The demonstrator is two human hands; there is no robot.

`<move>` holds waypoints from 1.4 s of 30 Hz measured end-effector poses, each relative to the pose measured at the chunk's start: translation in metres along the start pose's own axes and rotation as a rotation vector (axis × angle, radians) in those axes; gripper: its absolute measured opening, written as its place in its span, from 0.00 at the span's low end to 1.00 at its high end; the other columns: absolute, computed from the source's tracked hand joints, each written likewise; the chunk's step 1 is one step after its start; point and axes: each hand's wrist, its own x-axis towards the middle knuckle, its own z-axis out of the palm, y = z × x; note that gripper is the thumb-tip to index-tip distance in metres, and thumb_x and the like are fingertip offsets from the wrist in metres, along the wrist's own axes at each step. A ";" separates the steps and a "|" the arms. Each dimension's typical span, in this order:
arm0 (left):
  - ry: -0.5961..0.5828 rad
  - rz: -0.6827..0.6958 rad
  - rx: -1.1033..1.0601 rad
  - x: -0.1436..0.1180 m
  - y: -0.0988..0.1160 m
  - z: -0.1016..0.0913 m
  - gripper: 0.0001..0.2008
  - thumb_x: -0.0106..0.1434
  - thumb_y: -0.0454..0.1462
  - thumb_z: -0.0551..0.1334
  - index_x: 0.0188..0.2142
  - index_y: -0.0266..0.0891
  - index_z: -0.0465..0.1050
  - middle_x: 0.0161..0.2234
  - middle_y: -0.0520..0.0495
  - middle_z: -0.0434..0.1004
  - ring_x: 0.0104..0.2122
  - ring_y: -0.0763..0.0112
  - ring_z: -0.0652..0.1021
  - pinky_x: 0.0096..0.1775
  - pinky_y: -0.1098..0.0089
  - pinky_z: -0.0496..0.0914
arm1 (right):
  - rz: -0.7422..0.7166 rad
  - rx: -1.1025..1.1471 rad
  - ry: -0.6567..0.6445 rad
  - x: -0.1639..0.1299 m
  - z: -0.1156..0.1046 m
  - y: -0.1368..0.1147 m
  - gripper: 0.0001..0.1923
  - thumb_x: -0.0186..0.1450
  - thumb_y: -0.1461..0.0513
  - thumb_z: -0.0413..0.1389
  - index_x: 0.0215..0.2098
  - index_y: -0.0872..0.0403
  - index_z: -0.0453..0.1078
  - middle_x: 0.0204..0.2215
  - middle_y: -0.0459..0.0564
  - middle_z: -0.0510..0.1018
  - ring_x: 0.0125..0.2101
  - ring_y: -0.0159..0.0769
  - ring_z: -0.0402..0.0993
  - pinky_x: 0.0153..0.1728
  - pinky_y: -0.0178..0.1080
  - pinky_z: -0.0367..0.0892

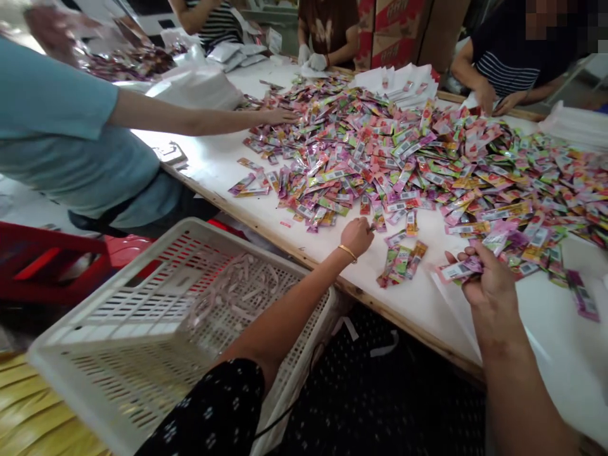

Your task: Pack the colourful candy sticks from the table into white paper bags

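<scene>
Here my right hand (484,278) has its grip clamped on a small bundle of glossy pink and green foil sachets (458,269), held just above the near edge of the white wooden-rimmed desk (418,304). My left hand (356,235), with a gold bangle at the wrist, has its fingers pinched together on one sachet at the near fringe of the big heap of colourful sachets (403,152). A short row of sachets (403,261) lies between my hands. A white slotted plastic basket (142,329) sits tilted by my left elbow. A co-worker's arm (199,119) reaches into the heap.
</scene>
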 end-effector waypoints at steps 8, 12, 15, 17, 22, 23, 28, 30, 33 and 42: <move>-0.176 0.004 -0.109 -0.021 0.060 0.022 0.16 0.53 0.44 0.68 0.30 0.38 0.63 0.33 0.38 0.73 0.40 0.52 0.77 0.39 0.65 0.67 | 0.003 -0.023 -0.074 -0.012 0.001 0.010 0.20 0.48 0.59 0.67 0.31 0.54 0.62 0.21 0.36 0.66 0.20 0.22 0.64 0.37 0.45 0.77; -0.115 -0.074 -0.082 -0.025 0.048 0.034 0.15 0.50 0.40 0.70 0.29 0.38 0.65 0.33 0.38 0.74 0.42 0.51 0.77 0.40 0.65 0.68 | 0.044 -0.030 -0.093 -0.015 0.005 0.021 0.19 0.47 0.59 0.66 0.29 0.54 0.61 0.20 0.36 0.66 0.19 0.23 0.64 0.32 0.39 0.76; -0.106 -0.109 -0.126 -0.017 0.036 0.034 0.14 0.45 0.35 0.71 0.26 0.38 0.65 0.30 0.42 0.74 0.39 0.54 0.77 0.37 0.67 0.68 | 0.083 -0.034 -0.092 -0.016 0.009 0.029 0.19 0.46 0.59 0.66 0.29 0.54 0.63 0.19 0.36 0.67 0.19 0.24 0.64 0.29 0.37 0.76; -0.137 -0.154 -0.225 -0.012 0.028 0.030 0.13 0.43 0.32 0.70 0.21 0.38 0.64 0.24 0.47 0.70 0.35 0.59 0.76 0.34 0.70 0.67 | 0.104 -0.026 -0.111 -0.016 0.011 0.033 0.19 0.45 0.59 0.67 0.28 0.54 0.63 0.18 0.37 0.66 0.18 0.24 0.64 0.28 0.37 0.75; -0.255 -0.278 -0.594 -0.008 0.010 0.010 0.07 0.51 0.33 0.66 0.22 0.37 0.67 0.16 0.55 0.64 0.20 0.75 0.69 0.24 0.75 0.63 | 0.207 -0.011 -0.192 -0.018 0.014 0.041 0.19 0.45 0.58 0.68 0.28 0.55 0.64 0.18 0.38 0.67 0.18 0.25 0.65 0.27 0.37 0.75; -0.254 -0.298 -0.716 -0.009 0.008 0.004 0.07 0.52 0.33 0.65 0.24 0.36 0.67 0.17 0.55 0.66 0.19 0.76 0.68 0.24 0.75 0.64 | 0.230 -0.014 -0.204 -0.018 0.015 0.043 0.19 0.45 0.58 0.68 0.27 0.55 0.64 0.18 0.39 0.68 0.18 0.26 0.65 0.26 0.37 0.74; -0.164 -0.142 -0.775 -0.023 0.018 -0.023 0.05 0.60 0.34 0.59 0.36 0.35 0.67 0.23 0.51 0.72 0.22 0.75 0.74 0.30 0.72 0.70 | 0.197 0.005 -0.214 -0.016 0.024 0.046 0.21 0.46 0.56 0.68 0.24 0.55 0.60 0.17 0.39 0.66 0.18 0.26 0.65 0.20 0.33 0.70; -0.216 0.015 -0.441 -0.033 0.028 -0.022 0.09 0.58 0.36 0.61 0.39 0.35 0.69 0.27 0.48 0.75 0.27 0.69 0.77 0.34 0.68 0.72 | 0.122 0.024 -0.180 -0.017 0.023 0.040 0.22 0.45 0.56 0.69 0.24 0.55 0.60 0.18 0.38 0.66 0.17 0.25 0.64 0.19 0.32 0.69; -0.294 0.209 0.083 -0.046 0.038 -0.005 0.15 0.53 0.40 0.66 0.39 0.35 0.72 0.36 0.39 0.78 0.39 0.55 0.79 0.41 0.61 0.72 | 0.070 0.031 -0.135 -0.023 0.018 0.029 0.22 0.43 0.57 0.70 0.25 0.55 0.62 0.18 0.37 0.66 0.18 0.24 0.64 0.20 0.30 0.69; -0.285 -0.234 -0.535 -0.049 0.033 -0.013 0.09 0.59 0.40 0.61 0.29 0.35 0.70 0.25 0.46 0.74 0.26 0.67 0.77 0.31 0.68 0.72 | 0.241 -0.004 -0.181 -0.026 0.013 0.046 0.22 0.44 0.55 0.70 0.25 0.55 0.63 0.18 0.39 0.69 0.17 0.27 0.65 0.21 0.34 0.70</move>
